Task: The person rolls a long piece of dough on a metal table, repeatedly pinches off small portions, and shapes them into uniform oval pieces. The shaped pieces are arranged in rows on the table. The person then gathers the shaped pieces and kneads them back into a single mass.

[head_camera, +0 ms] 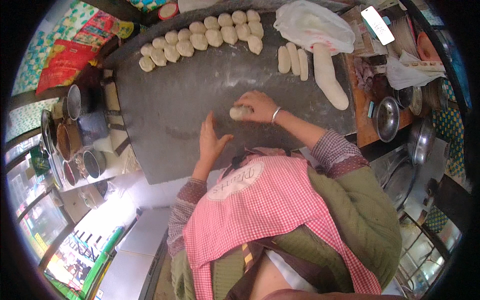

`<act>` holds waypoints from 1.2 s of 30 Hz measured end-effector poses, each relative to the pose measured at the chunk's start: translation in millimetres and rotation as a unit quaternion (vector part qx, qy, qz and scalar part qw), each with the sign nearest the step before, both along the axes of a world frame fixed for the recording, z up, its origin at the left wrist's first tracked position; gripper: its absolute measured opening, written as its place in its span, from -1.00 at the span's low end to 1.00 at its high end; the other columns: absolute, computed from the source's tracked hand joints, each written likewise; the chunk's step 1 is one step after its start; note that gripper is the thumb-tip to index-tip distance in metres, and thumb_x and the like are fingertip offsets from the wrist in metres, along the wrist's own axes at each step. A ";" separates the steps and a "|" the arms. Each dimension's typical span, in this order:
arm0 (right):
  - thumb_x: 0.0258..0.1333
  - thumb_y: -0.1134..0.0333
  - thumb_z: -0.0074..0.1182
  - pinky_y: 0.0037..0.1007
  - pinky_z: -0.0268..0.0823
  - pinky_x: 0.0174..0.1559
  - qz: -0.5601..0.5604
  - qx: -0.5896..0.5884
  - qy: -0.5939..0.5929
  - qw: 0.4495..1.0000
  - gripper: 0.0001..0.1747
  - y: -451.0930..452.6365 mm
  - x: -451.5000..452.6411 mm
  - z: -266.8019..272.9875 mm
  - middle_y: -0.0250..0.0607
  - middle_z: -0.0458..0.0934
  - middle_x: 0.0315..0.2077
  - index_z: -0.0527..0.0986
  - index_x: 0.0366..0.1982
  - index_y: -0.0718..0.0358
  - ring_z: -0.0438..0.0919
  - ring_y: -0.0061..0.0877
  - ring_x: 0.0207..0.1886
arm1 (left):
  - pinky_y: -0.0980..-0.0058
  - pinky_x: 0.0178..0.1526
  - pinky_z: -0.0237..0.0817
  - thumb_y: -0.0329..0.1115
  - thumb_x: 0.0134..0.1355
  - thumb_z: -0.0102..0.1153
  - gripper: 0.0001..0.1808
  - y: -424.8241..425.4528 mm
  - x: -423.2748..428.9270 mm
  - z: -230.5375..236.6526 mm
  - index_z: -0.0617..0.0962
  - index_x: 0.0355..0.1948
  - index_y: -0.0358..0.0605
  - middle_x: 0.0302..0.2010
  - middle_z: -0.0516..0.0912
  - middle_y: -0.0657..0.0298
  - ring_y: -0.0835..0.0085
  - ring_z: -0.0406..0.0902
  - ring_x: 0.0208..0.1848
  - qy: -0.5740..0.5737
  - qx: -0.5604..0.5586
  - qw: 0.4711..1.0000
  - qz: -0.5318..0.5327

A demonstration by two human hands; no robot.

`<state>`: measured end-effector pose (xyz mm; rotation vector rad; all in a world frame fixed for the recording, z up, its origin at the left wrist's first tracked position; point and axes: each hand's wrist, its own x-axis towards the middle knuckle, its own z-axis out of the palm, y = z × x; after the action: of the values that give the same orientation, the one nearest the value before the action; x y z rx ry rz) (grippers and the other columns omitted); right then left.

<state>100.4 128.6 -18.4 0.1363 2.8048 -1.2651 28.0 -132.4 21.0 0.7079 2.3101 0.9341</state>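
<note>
My right hand (258, 107) curls over a small piece of dough (240, 113) on the dark work surface (168, 101). One end of the dough shows past the fingers; the rest is hidden under the hand. To the left, my left hand (213, 138) is bare, its thumb apart from its fingers, and it touches no dough. Rows of dough balls (199, 41) stand along the far side. Several short dough strips (293, 59) lie to the right. Beside them a long dough roll (329, 78) comes out from a clear plastic bag (315, 24).
At the right, metal bowls (387, 119) and a phone (378, 25) lie on a wooden surface (363, 125). Pots and containers (93, 164) crowd the left side. Red packets (63, 62) are at the far left. A white-topped unit (138, 236) stands at the lower left.
</note>
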 end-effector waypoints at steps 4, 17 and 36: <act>0.13 0.09 0.46 -0.28 0.54 0.07 -0.138 -0.155 -0.094 0.974 -0.37 19.9 -3.9 3.6 -0.15 0.67 -0.03 0.59 0.22 0.13 0.68 -0.36 -0.03 | 0.06 0.45 0.26 -0.28 -0.11 0.68 0.22 12.1 4.6 -7.4 0.24 0.55 -0.21 0.39 0.45 -0.11 -0.12 0.39 0.43 0.139 0.046 0.984 -0.102; 0.19 0.06 0.42 -0.25 0.54 -0.04 -0.214 0.018 -0.006 0.977 -0.44 56.0 -31.4 1.0 -0.16 0.67 -0.12 0.58 0.14 0.16 0.68 -0.34 -0.17 | 0.22 0.12 0.54 -0.38 0.23 0.43 -0.43 42.2 -10.9 -24.3 0.51 0.24 -0.23 0.16 0.68 0.06 0.16 0.70 0.14 -0.105 0.063 0.992 0.009; 0.18 0.27 0.21 0.02 0.23 0.45 -0.004 0.176 0.073 0.982 -0.32 -9.2 62.7 49.9 0.19 0.35 0.37 0.41 0.32 0.35 0.34 0.02 0.45 | -0.27 0.55 0.00 0.18 0.06 0.52 0.16 -3.9 8.9 -12.4 0.31 0.55 -0.22 0.61 0.20 -0.11 -0.32 0.04 0.63 0.239 -0.144 0.938 -0.205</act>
<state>163.1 119.4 31.5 0.0730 3.1318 -0.7977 36.9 -136.3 8.6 1.3332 2.4764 0.2374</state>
